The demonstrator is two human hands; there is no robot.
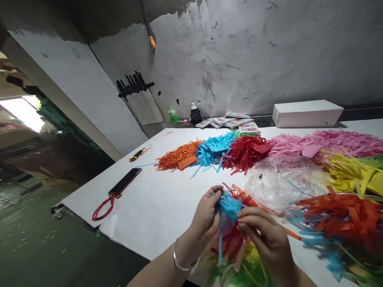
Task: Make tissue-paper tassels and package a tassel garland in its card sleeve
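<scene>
My left hand, with a silver bangle at its wrist, pinches a bunch of blue paper strips between thumb and fingers. On the bunch's other side, my right hand is closed with its fingertips at the strips' edge. Red and orange strips stick out behind the blue ones. Below my hands hang red, yellow and green paper strips, partly blurred and cut off by the frame. A clear plastic bag lies just beyond my right hand. To its right is a pile of orange-red strips mixed with blue.
Fringed paper bundles in orange, blue, red, pink and yellow line the white table. A phone and a cutter lie left. Against the wall stand a white box and bottles.
</scene>
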